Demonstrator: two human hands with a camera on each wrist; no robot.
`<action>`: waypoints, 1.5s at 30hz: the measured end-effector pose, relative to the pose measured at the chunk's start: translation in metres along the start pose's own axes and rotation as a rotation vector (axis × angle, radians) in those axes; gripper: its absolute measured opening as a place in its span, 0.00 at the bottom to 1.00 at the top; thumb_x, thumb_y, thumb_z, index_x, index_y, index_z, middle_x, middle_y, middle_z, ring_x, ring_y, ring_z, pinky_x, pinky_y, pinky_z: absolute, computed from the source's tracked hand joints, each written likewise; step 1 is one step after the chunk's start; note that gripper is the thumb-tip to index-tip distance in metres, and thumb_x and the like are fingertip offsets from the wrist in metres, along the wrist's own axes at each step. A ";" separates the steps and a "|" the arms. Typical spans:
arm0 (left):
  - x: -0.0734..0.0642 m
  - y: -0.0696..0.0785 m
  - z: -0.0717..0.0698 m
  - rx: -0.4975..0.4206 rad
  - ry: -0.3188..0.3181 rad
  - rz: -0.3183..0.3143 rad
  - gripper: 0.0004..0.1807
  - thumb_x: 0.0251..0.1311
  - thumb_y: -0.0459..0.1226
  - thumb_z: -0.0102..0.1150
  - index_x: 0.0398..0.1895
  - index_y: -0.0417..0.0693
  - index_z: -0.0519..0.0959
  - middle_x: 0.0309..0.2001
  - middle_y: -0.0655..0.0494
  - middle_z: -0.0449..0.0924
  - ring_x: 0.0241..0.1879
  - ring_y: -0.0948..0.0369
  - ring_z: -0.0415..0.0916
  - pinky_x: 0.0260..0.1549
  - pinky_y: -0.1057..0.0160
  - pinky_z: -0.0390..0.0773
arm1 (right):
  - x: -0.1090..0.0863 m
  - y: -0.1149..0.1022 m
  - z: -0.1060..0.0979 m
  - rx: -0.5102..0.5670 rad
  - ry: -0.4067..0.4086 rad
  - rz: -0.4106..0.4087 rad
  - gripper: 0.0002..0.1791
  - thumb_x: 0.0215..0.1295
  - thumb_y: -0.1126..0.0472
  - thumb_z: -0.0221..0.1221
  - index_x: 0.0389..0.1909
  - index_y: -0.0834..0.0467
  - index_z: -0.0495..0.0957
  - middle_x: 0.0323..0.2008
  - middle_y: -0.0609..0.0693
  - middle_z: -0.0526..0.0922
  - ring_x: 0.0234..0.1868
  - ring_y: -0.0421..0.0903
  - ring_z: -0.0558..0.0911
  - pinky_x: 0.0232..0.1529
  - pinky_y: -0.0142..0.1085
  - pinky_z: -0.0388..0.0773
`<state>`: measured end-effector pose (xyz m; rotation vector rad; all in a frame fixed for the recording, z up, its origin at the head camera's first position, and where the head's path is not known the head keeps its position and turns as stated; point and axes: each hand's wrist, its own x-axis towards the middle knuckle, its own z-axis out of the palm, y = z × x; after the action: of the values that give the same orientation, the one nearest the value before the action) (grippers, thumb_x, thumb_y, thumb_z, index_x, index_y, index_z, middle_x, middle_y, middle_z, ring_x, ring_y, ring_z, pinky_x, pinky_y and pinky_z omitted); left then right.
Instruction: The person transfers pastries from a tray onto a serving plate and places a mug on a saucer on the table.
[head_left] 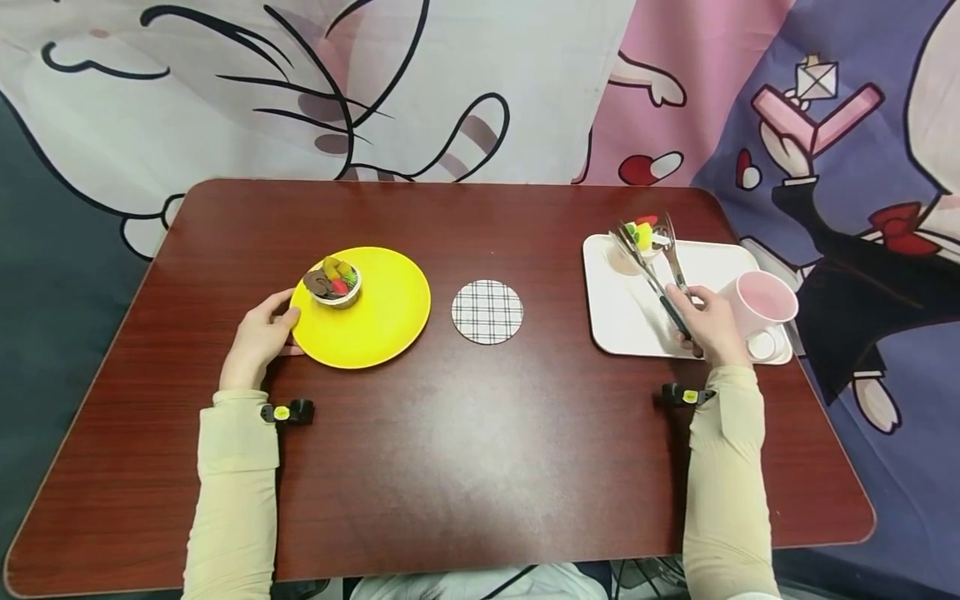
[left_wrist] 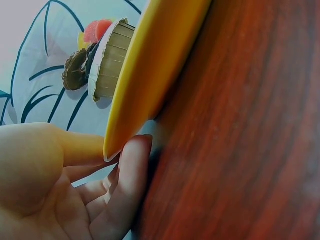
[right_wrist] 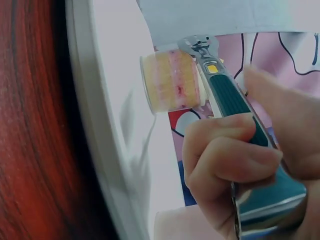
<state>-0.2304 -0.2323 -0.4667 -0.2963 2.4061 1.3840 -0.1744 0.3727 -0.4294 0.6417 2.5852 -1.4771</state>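
Observation:
My left hand (head_left: pixel 257 340) pinches the left rim of a yellow plate (head_left: pixel 386 312), thumb over the edge and fingers beneath it. In the left wrist view that plate's rim tilts across the picture. On the plate sits a small paper cup (head_left: pixel 342 297) with cake-like toppings. My right hand (head_left: pixel 714 331) holds two pieces of cutlery over a white tray (head_left: pixel 622 321): a fork (head_left: pixel 672 254) and a slim metal utensil (head_left: pixel 643 265) with a dark green handle. Beyond them on the tray stands a clear-walled layered cake (right_wrist: pixel 172 82) with fruit-like toppings.
A pink cup (head_left: pixel 765 298) stands on the tray's right side, close to my right hand, with a small white round thing (head_left: pixel 763 346) beside it. Between plate and tray lies a checked round coaster (head_left: pixel 487 312). A printed cloth (head_left: pixel 555 100) hangs behind the brown table (head_left: pixel 465 450).

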 end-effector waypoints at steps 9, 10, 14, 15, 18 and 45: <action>0.001 0.001 -0.001 -0.001 0.010 0.010 0.32 0.74 0.51 0.38 0.77 0.55 0.50 0.49 0.43 0.70 0.25 0.71 0.77 0.31 0.70 0.85 | -0.001 -0.031 -0.003 -0.212 -0.047 -0.041 0.36 0.61 0.39 0.61 0.56 0.62 0.62 0.10 0.41 0.68 0.10 0.38 0.68 0.09 0.34 0.62; 0.001 0.002 -0.001 -0.003 0.010 0.012 0.32 0.74 0.51 0.38 0.77 0.55 0.50 0.49 0.43 0.70 0.25 0.71 0.77 0.31 0.70 0.85 | -0.001 -0.035 -0.004 -0.234 -0.052 -0.043 0.36 0.62 0.40 0.60 0.56 0.62 0.62 0.10 0.41 0.69 0.11 0.38 0.68 0.09 0.34 0.62; 0.000 0.004 0.000 0.006 0.023 0.032 0.32 0.74 0.50 0.39 0.77 0.53 0.51 0.46 0.44 0.72 0.24 0.72 0.77 0.30 0.69 0.85 | -0.001 -0.047 -0.008 -0.312 -0.072 -0.040 0.33 0.64 0.39 0.56 0.53 0.63 0.64 0.12 0.44 0.71 0.13 0.40 0.70 0.11 0.36 0.64; 0.001 0.004 0.000 0.010 0.026 0.037 0.32 0.74 0.49 0.39 0.77 0.53 0.51 0.45 0.45 0.73 0.24 0.72 0.77 0.29 0.69 0.85 | -0.001 -0.050 -0.009 -0.328 -0.079 -0.039 0.32 0.64 0.39 0.56 0.52 0.63 0.64 0.12 0.44 0.71 0.13 0.41 0.70 0.11 0.36 0.64; 0.000 0.005 0.001 0.022 0.032 0.044 0.31 0.74 0.49 0.39 0.77 0.52 0.52 0.44 0.45 0.72 0.24 0.72 0.77 0.29 0.69 0.85 | -0.002 -0.053 -0.012 -0.375 -0.091 -0.044 0.31 0.65 0.37 0.54 0.47 0.63 0.66 0.13 0.45 0.71 0.14 0.41 0.71 0.12 0.37 0.66; 0.001 -0.002 0.000 0.001 0.000 0.017 0.33 0.73 0.51 0.39 0.77 0.54 0.50 0.47 0.44 0.72 0.25 0.71 0.78 0.31 0.68 0.85 | -0.009 -0.024 0.015 -0.575 -0.036 -0.168 0.27 0.70 0.40 0.48 0.38 0.65 0.67 0.14 0.51 0.76 0.15 0.45 0.75 0.20 0.36 0.68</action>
<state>-0.2306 -0.2332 -0.4692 -0.2762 2.4145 1.3899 -0.1774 0.3465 -0.4161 0.3245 2.8818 -0.6884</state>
